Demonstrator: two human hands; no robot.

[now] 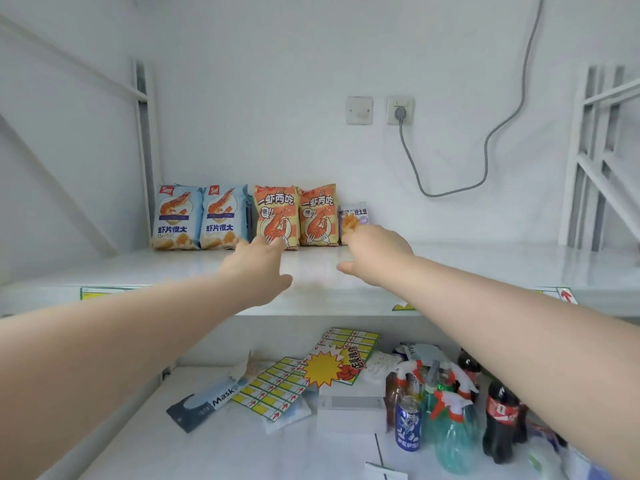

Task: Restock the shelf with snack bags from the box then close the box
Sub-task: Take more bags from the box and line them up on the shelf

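Note:
Five snack bags stand in a row at the back of the white upper shelf (pixel 467 268): two blue shrimp-chip bags (pixel 177 216) (pixel 224 216), two orange shrimp bags (pixel 275 207) (pixel 318 213) and a small purple potato-snack bag (pixel 357 213). My left hand (pixel 258 268) reaches in with straight fingers, its tips at the bottom of the left orange bag. With its thumb spread away, my right hand (pixel 375 254) has its fingertips against the lower front of the purple bag. The box is not in view.
On the lower shelf lie price-label sheets (pixel 277 386), a mask pack (pixel 204 403), a white box (pixel 349 407), a Pepsi can (pixel 408 424), spray bottles (pixel 450 431) and cola bottles (pixel 498 417). A grey cable (pixel 485 150) hangs from a wall socket. Shelf uprights stand at both sides.

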